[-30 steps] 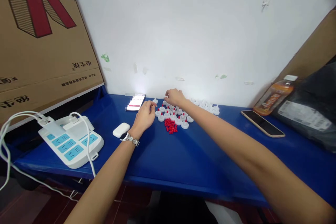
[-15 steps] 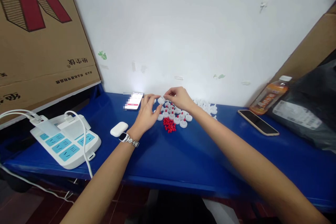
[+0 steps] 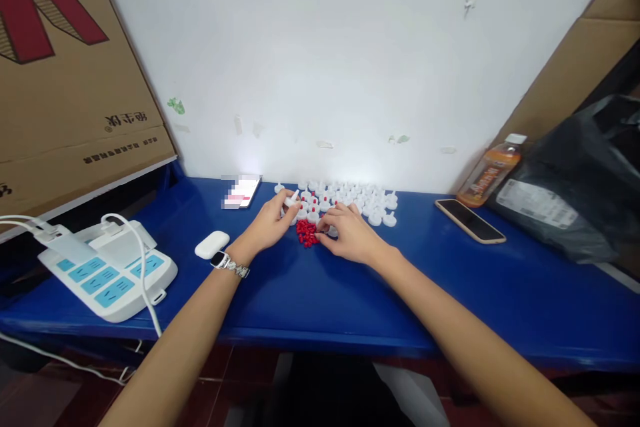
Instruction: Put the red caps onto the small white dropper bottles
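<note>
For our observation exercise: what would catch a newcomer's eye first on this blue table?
Red pieces lie heaped at the centre, before white caps ranged along the wall. The left hand pinches one cap; the right hand rests at the pieces. A white power strip sits at far left.

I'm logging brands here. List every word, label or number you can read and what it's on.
Nothing reads clearly enough to quote.
Cardboard box: big red letter shape, cut off; two rows of dark Chinese characters, too small to read.
Bottle: orange label, blurred.
Black bag: white label, print too small.
Phone by the wall: screen blurred.
</note>
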A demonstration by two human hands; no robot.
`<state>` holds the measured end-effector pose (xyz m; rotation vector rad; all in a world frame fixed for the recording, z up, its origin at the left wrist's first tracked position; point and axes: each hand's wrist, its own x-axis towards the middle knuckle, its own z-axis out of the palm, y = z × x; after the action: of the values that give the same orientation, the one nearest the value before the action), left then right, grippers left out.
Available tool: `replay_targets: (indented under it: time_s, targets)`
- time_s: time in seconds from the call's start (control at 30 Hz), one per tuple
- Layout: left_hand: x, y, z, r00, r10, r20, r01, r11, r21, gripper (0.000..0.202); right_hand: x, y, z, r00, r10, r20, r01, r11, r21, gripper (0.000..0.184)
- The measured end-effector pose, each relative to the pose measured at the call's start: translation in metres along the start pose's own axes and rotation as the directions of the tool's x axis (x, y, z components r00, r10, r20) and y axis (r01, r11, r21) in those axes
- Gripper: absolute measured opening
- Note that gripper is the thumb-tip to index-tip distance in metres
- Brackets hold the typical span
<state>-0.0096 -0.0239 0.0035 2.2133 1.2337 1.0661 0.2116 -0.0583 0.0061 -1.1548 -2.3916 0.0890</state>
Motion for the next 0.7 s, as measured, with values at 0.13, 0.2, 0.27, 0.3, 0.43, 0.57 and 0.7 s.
replay_targets:
  time_s: [0.13, 0.2, 0.27, 0.3, 0.43, 0.57, 0.7]
  targets:
    - [-0.0001, -0.0011, 0.0027, 1.0, -0.004, 0.029, 0.004, 1.0, 0.001, 0.033, -0.0006, -0.002, 0.0004, 0.998, 0.013, 0.058, -0.01, 0.998, -0.065, 0.013]
    - [-0.0005, -0.0012, 0.0042, 0.999, 0.007, 0.034, -0.007, 1.0, 0.0, 0.032, 0.0003, -0.0025, 0.0018, 0.997, 0.013, 0.073, -0.006, 0.996, -0.093, 0.011]
    - [-0.0007, -0.0013, 0.0052, 0.999, 0.014, 0.036, -0.014, 1.0, 0.003, 0.032, 0.0006, -0.0024, 0.0037, 0.997, 0.004, 0.081, 0.006, 0.992, -0.124, 0.01]
    - [-0.0008, -0.0013, 0.0056, 0.999, 0.014, 0.037, -0.014, 1.0, 0.006, 0.032, 0.0005, -0.0023, 0.0047, 0.996, -0.002, 0.084, 0.013, 0.991, -0.137, 0.01]
    - [-0.0009, -0.0018, 0.0058, 0.999, 0.014, 0.044, -0.015, 1.0, 0.014, 0.03, -0.0001, -0.003, 0.008, 0.996, -0.022, 0.09, 0.037, 0.986, -0.161, 0.014]
    - [-0.0006, -0.0013, 0.005, 0.999, 0.014, 0.049, -0.015, 1.0, 0.018, 0.03, 0.0003, -0.0038, 0.007, 0.999, -0.033, 0.038, 0.037, 0.993, -0.112, 0.015]
    - [-0.0009, 0.0037, 0.0061, 0.999, 0.017, 0.043, -0.018, 1.0, 0.02, 0.03, 0.004, 0.0, 0.0027, 0.977, 0.139, -0.162, -0.104, 0.973, 0.204, 0.01]
